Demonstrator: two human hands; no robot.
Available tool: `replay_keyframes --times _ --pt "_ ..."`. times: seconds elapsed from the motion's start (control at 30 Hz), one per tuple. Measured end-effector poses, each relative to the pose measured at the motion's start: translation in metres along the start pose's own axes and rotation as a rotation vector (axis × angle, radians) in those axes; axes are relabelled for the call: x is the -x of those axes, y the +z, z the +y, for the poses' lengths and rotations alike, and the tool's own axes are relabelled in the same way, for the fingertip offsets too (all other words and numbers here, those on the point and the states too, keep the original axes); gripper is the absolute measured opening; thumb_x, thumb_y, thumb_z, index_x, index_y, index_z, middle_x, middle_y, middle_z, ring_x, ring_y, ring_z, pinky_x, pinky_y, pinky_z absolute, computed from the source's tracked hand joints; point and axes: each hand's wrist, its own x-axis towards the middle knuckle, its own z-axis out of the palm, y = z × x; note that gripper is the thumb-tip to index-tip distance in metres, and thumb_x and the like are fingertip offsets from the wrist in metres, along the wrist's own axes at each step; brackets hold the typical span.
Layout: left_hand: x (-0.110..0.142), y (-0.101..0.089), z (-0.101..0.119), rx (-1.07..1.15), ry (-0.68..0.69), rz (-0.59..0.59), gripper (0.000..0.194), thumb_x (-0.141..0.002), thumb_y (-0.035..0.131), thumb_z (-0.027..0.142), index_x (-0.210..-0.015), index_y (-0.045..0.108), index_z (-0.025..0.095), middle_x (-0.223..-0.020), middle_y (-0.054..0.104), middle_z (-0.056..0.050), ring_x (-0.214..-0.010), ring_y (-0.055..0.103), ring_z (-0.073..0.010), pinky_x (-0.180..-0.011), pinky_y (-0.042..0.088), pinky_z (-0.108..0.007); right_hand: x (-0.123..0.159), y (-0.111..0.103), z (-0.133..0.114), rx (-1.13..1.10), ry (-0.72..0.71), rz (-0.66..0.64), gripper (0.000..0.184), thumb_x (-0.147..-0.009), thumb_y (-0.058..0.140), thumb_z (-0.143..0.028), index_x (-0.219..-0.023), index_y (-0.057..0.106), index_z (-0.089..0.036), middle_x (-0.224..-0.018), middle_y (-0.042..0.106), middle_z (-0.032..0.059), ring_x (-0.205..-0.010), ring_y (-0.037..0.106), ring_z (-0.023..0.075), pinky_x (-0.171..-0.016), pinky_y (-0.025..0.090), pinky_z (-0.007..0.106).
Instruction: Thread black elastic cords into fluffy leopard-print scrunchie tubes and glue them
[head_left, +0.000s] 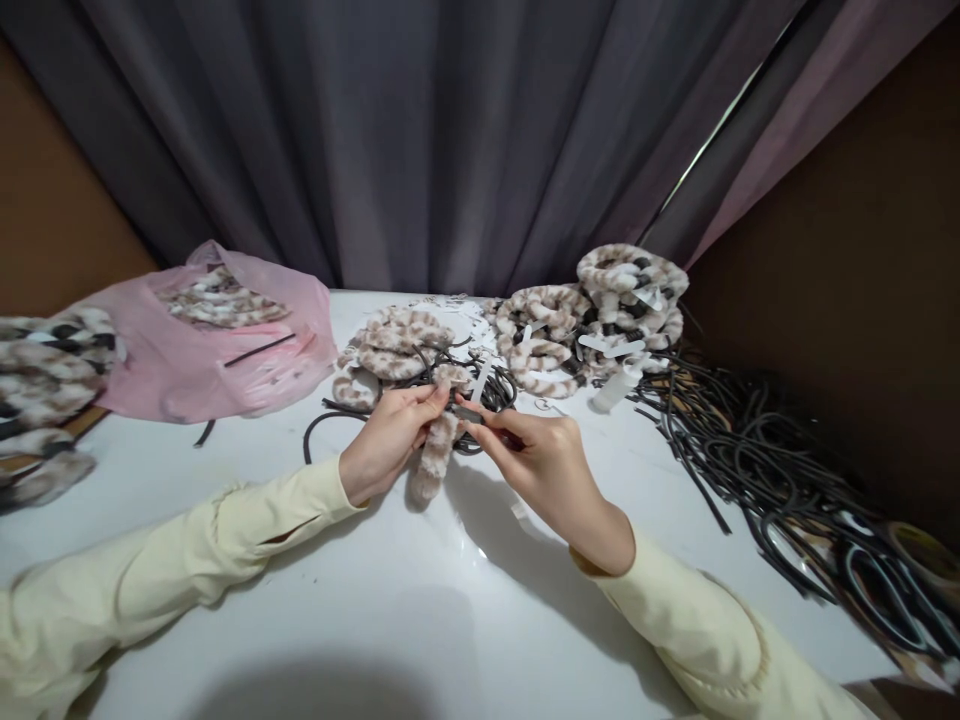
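Note:
Near the table's middle, my left hand [394,440] is closed, thumb and fingers pinching a brown-and-white plush strip [433,468] whose fluffy end hangs down. My right hand [544,450] meets it from the right, fingers closed on a slim dark piece [469,413] pressed against the plush. Whether that piece is a cord end or a tool I cannot tell. Just behind both hands lie coiled black cords [499,385] and a white strip [481,378]. A heap of plush pieces [405,335] sits beyond my left hand.
At the left are a pink plastic bag [300,375] and stacked plush rings [52,375]. More plush rings [634,280] pile up at the back right, with a small white bottle [616,388] before them. Tangled black cords [720,430] cover the right edge. Dark curtains [405,140] hang behind.

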Motion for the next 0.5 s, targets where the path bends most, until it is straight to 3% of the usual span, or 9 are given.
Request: replay_keyframes --times 0.23,0.5 --pt "-0.002 -0.002 0.000 0.035 -0.007 -0.044 0.028 -0.070 0.067 0.039 -0.066 0.061 0.012 -0.051 0.050 0.002 -0.043 0.039 -0.0057 -0.043 0.032 -0.017 -0.001 0.001 0.002 0.037 -0.092 -0.022 0.022 -0.086 0.053 -0.023 -0.066 0.057 -0.015 -0.054 0.060 0.0015 -0.041 0.044 0.0074 -0.043 0.031 0.020" --pt "-0.001 -0.001 0.009 0.111 -0.017 -0.126 0.021 -0.078 0.062 0.030 -0.085 0.064 0.011 -0.075 0.064 -0.005 -0.062 0.057 -0.0113 -0.060 0.047 -0.020 -0.006 -0.013 0.000 -0.054 0.058 -0.041 0.024 -0.083 0.057 -0.025 -0.061 0.061 -0.014 -0.044 0.054 -0.0014 -0.038 0.045 0.0073 -0.041 0.028 0.019"
